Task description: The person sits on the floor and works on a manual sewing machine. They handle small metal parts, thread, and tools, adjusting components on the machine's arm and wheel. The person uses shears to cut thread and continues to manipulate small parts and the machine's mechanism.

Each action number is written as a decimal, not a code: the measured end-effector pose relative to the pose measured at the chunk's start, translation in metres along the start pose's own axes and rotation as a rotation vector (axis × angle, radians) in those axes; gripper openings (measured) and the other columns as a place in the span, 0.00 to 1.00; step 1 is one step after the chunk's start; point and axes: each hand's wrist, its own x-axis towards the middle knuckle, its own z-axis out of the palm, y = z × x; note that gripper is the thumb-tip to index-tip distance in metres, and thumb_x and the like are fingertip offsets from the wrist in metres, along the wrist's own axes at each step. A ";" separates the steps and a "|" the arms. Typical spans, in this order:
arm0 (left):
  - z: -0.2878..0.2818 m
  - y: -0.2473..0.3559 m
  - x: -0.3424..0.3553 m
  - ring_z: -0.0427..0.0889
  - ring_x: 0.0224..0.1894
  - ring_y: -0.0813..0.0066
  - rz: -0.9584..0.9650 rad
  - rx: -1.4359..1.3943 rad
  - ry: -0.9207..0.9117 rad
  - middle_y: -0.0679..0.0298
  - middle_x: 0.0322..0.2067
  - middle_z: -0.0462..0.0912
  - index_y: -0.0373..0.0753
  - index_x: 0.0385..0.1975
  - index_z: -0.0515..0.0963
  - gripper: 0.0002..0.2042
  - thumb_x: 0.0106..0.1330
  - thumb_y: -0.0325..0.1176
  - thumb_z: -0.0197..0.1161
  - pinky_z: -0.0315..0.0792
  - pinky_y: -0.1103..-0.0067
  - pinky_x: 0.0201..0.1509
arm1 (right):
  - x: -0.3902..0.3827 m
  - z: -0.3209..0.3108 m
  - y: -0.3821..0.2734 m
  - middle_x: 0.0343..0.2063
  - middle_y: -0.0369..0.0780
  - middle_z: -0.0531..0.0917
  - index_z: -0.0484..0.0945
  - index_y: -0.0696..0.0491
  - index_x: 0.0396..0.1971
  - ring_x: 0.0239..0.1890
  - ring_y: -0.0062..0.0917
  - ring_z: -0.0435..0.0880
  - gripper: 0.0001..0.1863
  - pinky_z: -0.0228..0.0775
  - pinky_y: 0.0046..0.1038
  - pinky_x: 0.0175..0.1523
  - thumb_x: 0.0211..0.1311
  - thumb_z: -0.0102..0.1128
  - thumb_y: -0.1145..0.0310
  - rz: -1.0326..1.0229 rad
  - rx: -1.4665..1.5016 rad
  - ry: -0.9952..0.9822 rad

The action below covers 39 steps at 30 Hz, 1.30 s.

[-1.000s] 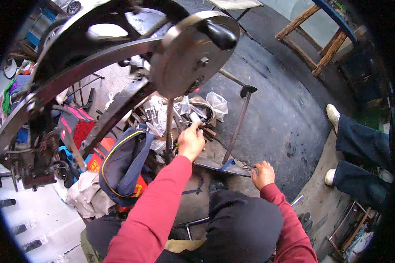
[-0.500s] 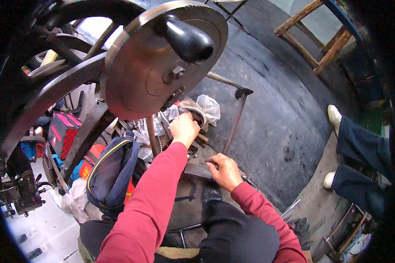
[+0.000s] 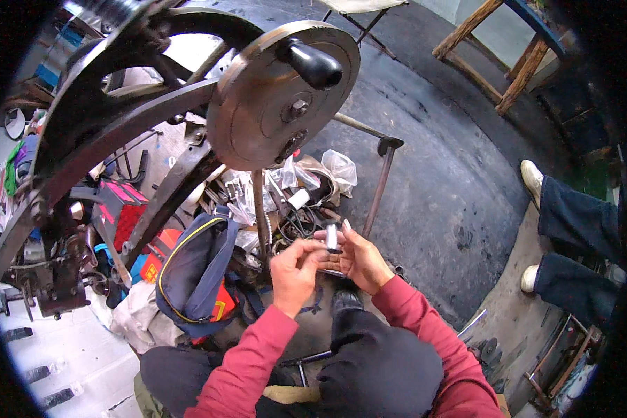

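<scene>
My right hand is held palm up over my lap, its thumb and fingers around a small white cylinder with dark ends, which looks like a spool of thread. Close beside it, my left hand is closed in a pinch, fingertips near the cylinder's lower end. What the pinch holds, if anything, is too small to see. Above both hands stands a metal hand-crank wheel with a black knob, part of a cast-iron machine.
Beyond my hands lies a pile of cables, plastic bags and small parts. A dark blue bag with yellow piping sits at the left, near a red and black box. At the right are another person's legs and a wooden stool.
My left hand has drawn back from the pile toward my lap and met my right hand. The white cylinder now shows in my right hand, which has turned palm up.
</scene>
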 end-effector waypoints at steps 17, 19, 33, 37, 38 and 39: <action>-0.027 0.039 -0.083 0.82 0.35 0.83 0.194 -0.018 0.063 0.67 0.32 0.87 0.35 0.37 0.85 0.04 0.66 0.20 0.70 0.76 0.82 0.43 | -0.055 0.039 -0.009 0.39 0.41 0.88 0.81 0.61 0.53 0.38 0.25 0.88 0.18 0.81 0.28 0.48 0.76 0.60 0.61 -0.103 -0.421 0.077; -0.028 0.047 -0.089 0.82 0.34 0.83 0.234 0.013 0.073 0.67 0.31 0.87 0.35 0.37 0.85 0.03 0.66 0.21 0.70 0.76 0.82 0.42 | -0.060 0.047 -0.014 0.34 0.38 0.87 0.83 0.60 0.48 0.34 0.22 0.85 0.14 0.79 0.26 0.45 0.73 0.63 0.64 -0.130 -0.500 0.118; -0.036 0.070 -0.136 0.80 0.33 0.83 0.232 0.053 0.155 0.68 0.29 0.85 0.36 0.38 0.83 0.02 0.68 0.24 0.68 0.75 0.81 0.41 | -0.085 0.065 -0.026 0.28 0.34 0.84 0.83 0.56 0.37 0.27 0.19 0.83 0.06 0.79 0.24 0.35 0.69 0.67 0.69 -0.119 -0.665 0.059; -0.044 0.052 -0.138 0.79 0.30 0.86 0.148 0.102 0.153 0.68 0.26 0.84 0.36 0.37 0.82 0.03 0.67 0.26 0.68 0.74 0.82 0.37 | -0.088 0.036 -0.027 0.29 0.34 0.83 0.83 0.58 0.41 0.28 0.20 0.82 0.07 0.80 0.26 0.36 0.70 0.66 0.70 -0.157 -0.728 0.126; -0.047 0.042 -0.138 0.75 0.28 0.87 0.072 0.082 0.162 0.70 0.24 0.81 0.35 0.35 0.81 0.03 0.67 0.26 0.67 0.71 0.83 0.34 | -0.090 0.026 -0.025 0.29 0.34 0.83 0.83 0.58 0.42 0.29 0.19 0.82 0.07 0.80 0.26 0.37 0.70 0.66 0.70 -0.157 -0.755 0.209; -0.050 0.030 -0.139 0.73 0.27 0.87 0.004 0.053 0.166 0.71 0.23 0.80 0.35 0.34 0.81 0.03 0.66 0.26 0.67 0.69 0.83 0.33 | -0.092 0.015 -0.025 0.30 0.34 0.83 0.83 0.59 0.45 0.30 0.18 0.82 0.09 0.79 0.25 0.37 0.70 0.65 0.71 -0.188 -0.846 0.226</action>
